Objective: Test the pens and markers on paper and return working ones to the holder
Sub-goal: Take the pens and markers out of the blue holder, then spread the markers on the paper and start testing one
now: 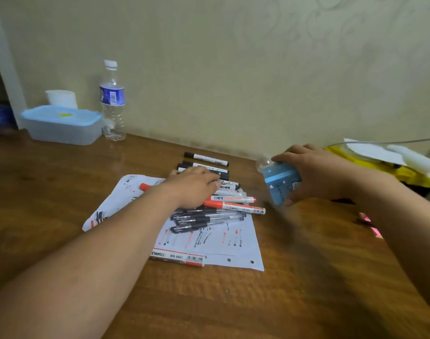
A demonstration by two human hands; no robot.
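Observation:
A white sheet of paper (210, 243) covered with red and black test strokes lies on the wooden table. On it sit several black gel pens (204, 217), red markers (236, 206) and black markers (206, 159) in a loose row. My left hand (191, 189) rests on top of the markers, fingers bent over them; whether it grips one is hidden. My right hand (314, 172) grips a blue patterned cup-shaped holder (281, 183), tilted on its side just right of the pens. A marker box (177, 256) lies at the paper's near edge.
A water bottle (112, 101) and a lidded plastic container (62, 124) stand at the back left by the wall. A yellow object with white tissue (385, 157) lies at the far right. A pink item (370, 225) lies near my right forearm.

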